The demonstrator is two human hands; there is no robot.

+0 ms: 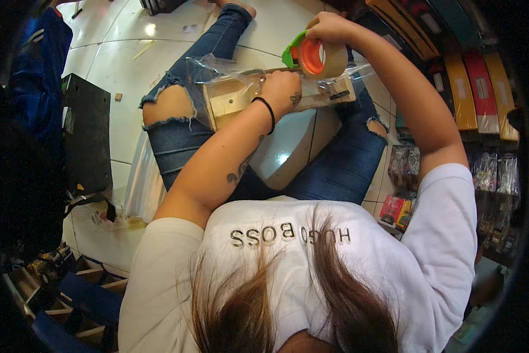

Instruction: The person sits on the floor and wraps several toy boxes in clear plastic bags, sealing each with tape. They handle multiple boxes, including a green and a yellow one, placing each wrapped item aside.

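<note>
A shallow pale wooden box (222,103) lies across my thighs, loosely covered in clear plastic film (204,69) whose crumpled ends stick out at both sides. My left hand (281,91) is closed over the middle of the box, knuckles up, its curled fingers pressing on the film; the fingertips are hidden. Above the box's right half, my right hand (328,28) grips a tape dispenser (292,52) with a green end and an orange hub, loaded with a roll of brownish tape. A small dark piece (339,95) shows at the box's right end.
I sit on a white tiled floor (117,26), legs in ripped jeans apart. At the left stand a black box (87,132) and a blue cloth (47,65). More clear film (145,176) lies by my left leg. Shelves with wrapped colourful boxes (482,91) line the right side.
</note>
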